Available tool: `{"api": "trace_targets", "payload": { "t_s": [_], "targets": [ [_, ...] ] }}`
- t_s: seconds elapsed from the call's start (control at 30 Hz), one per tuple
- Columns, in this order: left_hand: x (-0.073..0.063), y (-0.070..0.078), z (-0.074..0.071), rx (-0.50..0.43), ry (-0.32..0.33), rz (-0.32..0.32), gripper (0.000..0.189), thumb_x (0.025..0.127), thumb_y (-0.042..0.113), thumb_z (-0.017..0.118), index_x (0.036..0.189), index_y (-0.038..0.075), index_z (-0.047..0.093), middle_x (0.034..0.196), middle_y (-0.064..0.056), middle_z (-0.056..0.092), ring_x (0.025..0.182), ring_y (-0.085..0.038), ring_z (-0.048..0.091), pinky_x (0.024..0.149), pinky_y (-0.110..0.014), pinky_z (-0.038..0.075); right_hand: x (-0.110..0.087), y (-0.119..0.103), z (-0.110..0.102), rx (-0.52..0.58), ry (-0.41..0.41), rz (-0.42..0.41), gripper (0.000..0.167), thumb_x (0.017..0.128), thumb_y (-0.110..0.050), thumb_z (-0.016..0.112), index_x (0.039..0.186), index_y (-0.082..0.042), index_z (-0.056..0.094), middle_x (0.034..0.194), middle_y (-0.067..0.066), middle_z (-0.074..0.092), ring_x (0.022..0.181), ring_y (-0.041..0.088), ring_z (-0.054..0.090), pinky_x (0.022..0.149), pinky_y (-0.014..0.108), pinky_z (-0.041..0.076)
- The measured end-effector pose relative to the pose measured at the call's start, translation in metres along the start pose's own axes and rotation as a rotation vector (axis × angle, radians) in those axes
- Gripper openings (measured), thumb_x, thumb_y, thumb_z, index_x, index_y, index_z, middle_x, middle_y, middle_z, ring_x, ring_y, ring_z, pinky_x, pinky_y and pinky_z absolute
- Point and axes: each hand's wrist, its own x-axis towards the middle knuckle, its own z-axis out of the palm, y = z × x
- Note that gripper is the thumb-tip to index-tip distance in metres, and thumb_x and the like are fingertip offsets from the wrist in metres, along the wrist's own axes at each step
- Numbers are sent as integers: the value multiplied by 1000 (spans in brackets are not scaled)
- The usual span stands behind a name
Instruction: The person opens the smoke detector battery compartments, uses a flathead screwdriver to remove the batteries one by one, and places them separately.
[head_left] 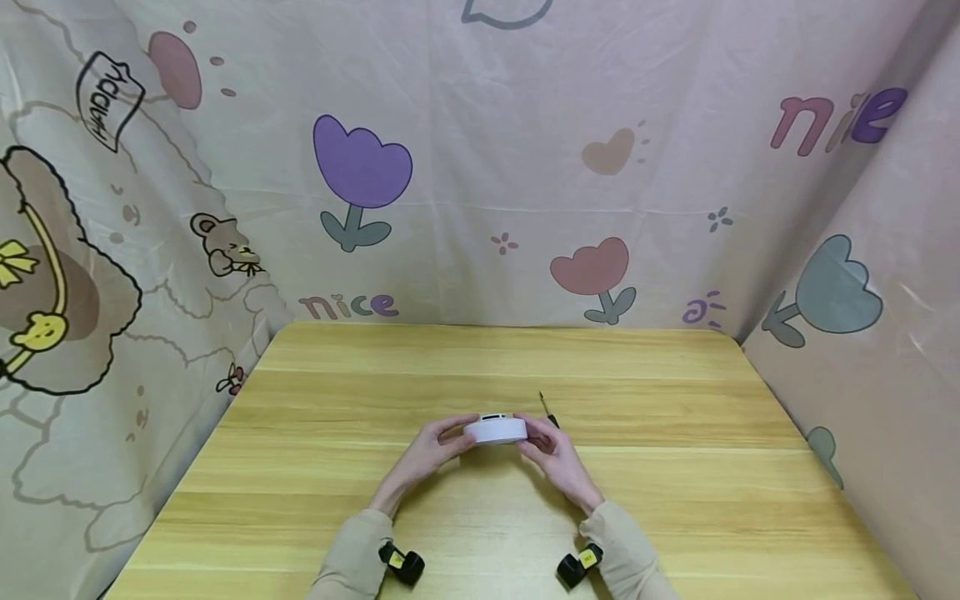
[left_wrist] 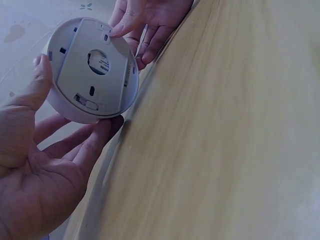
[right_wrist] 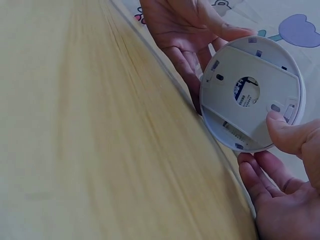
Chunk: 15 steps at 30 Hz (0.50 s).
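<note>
Both hands hold a round white smoke detector [head_left: 495, 431] above the table, its back face turned toward the wrist cameras. On that back [left_wrist: 75, 75] sits a flat mounting plate with slots and a round central hole, through which a printed label shows. My left hand [head_left: 433, 447] grips one side of the rim, thumb on the near edge and fingers beneath. From the opposite side my right hand [right_wrist: 292, 200] pinches it, the thumb pressing on the plate by a slot. A small screwdriver [head_left: 551, 417] with a dark handle lies on the table just beyond the right hand.
The wooden table [head_left: 337, 375] reaches back to a printed cloth curtain [head_left: 465, 167], which also hangs at both sides. Black wrist cameras [head_left: 405, 567] are strapped over the beige sleeves [head_left: 352, 550].
</note>
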Motion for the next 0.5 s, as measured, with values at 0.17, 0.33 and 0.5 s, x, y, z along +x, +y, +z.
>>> {"api": "trace_targets", "payload": {
  "t_s": [0.17, 0.33, 0.5],
  "targets": [
    [2, 0, 1, -22, 36, -19, 53, 102, 29, 60, 146, 2, 49, 152, -27, 44, 128, -39, 59, 98, -40, 58, 0, -1, 1, 5, 34, 18, 50, 93, 1, 64, 141, 7, 50, 128, 33, 59, 105, 0, 62, 97, 15, 52],
    [3, 0, 1, 1, 70, 1, 48, 102, 28, 59, 142, 3, 52, 142, -24, 49, 116, -28, 64, 89, -29, 58, 1, -2, 2, 0, 56, 49, 48, 92, -1, 66, 139, 6, 53, 128, 29, 57, 103, 3, 63, 97, 15, 52],
    [4, 0, 3, 5, 91, 10, 45, 103, 26, 58, 139, -1, 53, 139, -27, 50, 112, -27, 66, 91, -29, 60, 0, -2, 1, -6, 58, 61, 47, 93, -4, 66, 137, 6, 54, 128, 30, 59, 105, 8, 64, 97, 16, 52]
  ]
}}
